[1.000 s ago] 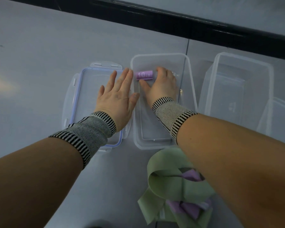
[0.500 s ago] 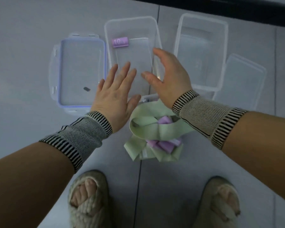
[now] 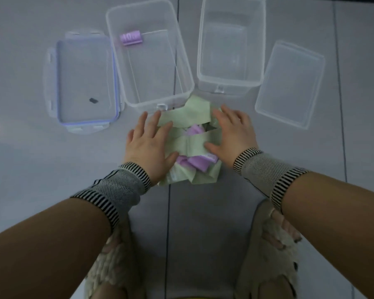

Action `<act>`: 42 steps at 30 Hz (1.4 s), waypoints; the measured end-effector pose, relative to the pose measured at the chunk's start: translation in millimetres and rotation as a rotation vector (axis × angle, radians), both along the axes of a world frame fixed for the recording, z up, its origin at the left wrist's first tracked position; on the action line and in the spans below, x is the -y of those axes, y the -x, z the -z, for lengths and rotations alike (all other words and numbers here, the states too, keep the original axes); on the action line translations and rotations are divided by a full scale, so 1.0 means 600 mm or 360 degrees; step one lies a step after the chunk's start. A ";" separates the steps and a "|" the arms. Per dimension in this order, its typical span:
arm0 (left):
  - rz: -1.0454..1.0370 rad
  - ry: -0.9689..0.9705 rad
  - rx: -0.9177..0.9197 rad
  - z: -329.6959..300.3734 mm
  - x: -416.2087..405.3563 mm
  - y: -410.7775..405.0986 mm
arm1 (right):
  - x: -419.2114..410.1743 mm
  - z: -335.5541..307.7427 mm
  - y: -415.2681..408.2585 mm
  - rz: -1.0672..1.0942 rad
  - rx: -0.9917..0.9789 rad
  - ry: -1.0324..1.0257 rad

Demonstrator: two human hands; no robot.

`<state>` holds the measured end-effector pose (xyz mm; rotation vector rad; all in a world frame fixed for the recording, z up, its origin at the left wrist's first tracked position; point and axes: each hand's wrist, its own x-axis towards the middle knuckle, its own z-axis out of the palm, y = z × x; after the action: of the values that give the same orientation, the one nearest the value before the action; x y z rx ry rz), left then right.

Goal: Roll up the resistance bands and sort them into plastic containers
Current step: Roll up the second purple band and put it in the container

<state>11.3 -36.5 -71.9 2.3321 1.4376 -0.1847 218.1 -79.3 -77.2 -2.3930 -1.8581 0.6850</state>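
Observation:
A rolled purple band (image 3: 131,38) marked "10" lies at the far end of the left clear container (image 3: 182,61). A second clear container (image 3: 260,50) stands to its right with nothing in it. On the floor in front of them sits a loose pile of green bands (image 3: 190,113) and purple bands (image 3: 197,164). My left hand (image 3: 148,142) rests on the pile's left side with fingers spread. My right hand (image 3: 233,131) rests on its right side, fingers straight. Neither hand grips anything.
A blue-rimmed lid (image 3: 82,83) lies on the floor left of the containers, with a small dark speck on it. A plain clear lid (image 3: 289,83) lies at the right. My two feet in woven sandals (image 3: 272,255) stand below the pile on the grey tiled floor.
Both hands drew back from the left container, leaving the rolled purple band inside, and came down onto the loose pile. The view tilted down toward my feet.

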 end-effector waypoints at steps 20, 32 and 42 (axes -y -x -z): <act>0.0003 0.0190 0.0848 -0.073 -0.011 -0.096 | -0.010 -0.044 -0.027 0.0205 -0.0303 -0.0613; -0.0139 0.0174 0.0105 -0.010 -0.003 -0.050 | 0.034 -0.008 -0.039 -0.0010 -0.0107 0.0254; -0.0123 0.0244 0.0126 -0.006 -0.001 -0.052 | 0.014 -0.001 -0.005 -0.0112 -0.0074 -0.0194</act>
<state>42.5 -36.0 -68.3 2.1339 1.4201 -0.1729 221.1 -87.7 -76.3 -2.2286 -1.9146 0.6073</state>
